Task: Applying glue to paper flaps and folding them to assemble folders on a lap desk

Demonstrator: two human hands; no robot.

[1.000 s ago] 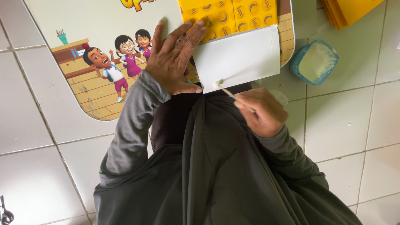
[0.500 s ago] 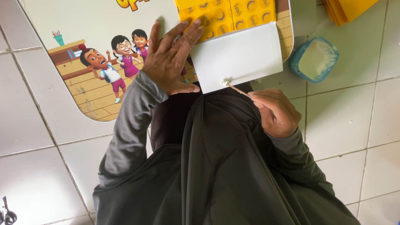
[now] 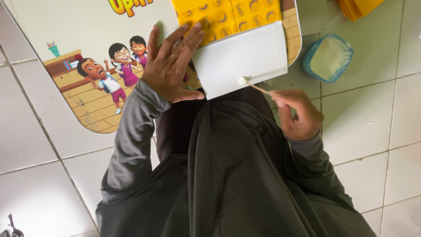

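Glue-tipped stick (image 3: 256,87) now touches the white card's (image 3: 241,61) lower edge, pinched in the right hand's (image 3: 296,115) closed grip, having dropped from midair. Left hand (image 3: 171,66) stays flat, open, pressing the cartoon board (image 3: 87,57); glue tub (image 3: 326,57) sits beyond.

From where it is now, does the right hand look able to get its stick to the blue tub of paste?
Probably yes. The right hand holds the stick, and the blue tub sits open just beyond it on bare tile, with nothing between.
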